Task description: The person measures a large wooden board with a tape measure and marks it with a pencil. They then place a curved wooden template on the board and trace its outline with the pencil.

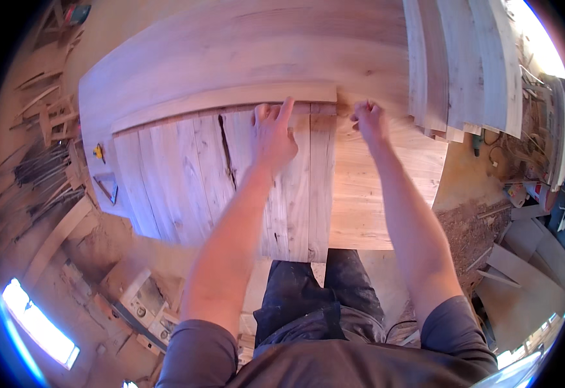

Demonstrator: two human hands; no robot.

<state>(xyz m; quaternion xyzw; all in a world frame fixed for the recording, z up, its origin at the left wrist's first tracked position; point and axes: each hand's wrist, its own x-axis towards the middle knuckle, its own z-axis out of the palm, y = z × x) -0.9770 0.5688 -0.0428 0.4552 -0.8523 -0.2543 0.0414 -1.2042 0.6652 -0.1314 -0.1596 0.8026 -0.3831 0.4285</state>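
Several pale wooden boards (185, 174) lie side by side on a large wooden tabletop (243, 52), one of them split by a dark crack (227, 152). A long narrow strip of wood (224, 100) lies across their far ends. My left hand (272, 132) rests flat on the boards, its forefinger stretched up to touch the strip. My right hand (368, 119) is at the strip's right end, fingers curled on the tabletop; whether it pinches something small I cannot tell.
A stack of long planks (463, 64) lies on the table's right side. A yellow tape measure (98, 152) and a metal square (108, 187) sit at the left edge. Wood offcuts (43, 168) lie on the floor at left, sawdust and scraps at right.
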